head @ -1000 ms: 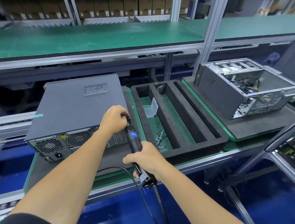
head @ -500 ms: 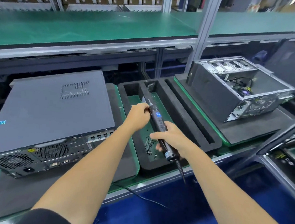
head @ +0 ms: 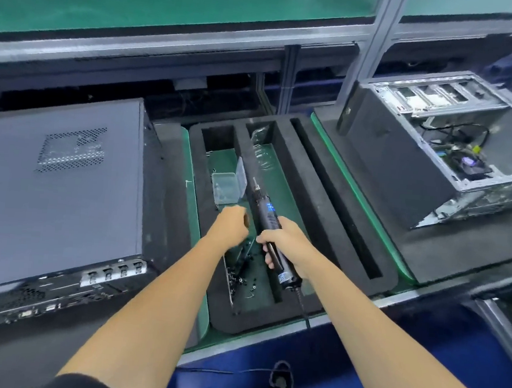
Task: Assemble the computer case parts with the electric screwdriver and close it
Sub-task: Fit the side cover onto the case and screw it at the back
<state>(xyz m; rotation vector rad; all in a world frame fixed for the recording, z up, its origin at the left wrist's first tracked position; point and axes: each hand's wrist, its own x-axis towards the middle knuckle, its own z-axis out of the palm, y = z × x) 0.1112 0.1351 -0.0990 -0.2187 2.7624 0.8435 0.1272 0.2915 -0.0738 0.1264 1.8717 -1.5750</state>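
Right hand [head: 287, 242] clasps the slim black screwdriver [head: 266, 217].

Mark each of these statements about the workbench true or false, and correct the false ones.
1. The right hand grips the electric screwdriver. True.
2. The computer case on the left has its side panel off. False: its panel is on; the case on the right is open.
3. Loose screws lie in the foam tray. True.
4. The left hand rests on the closed case. False: it is over the tray, beside the screwdriver.
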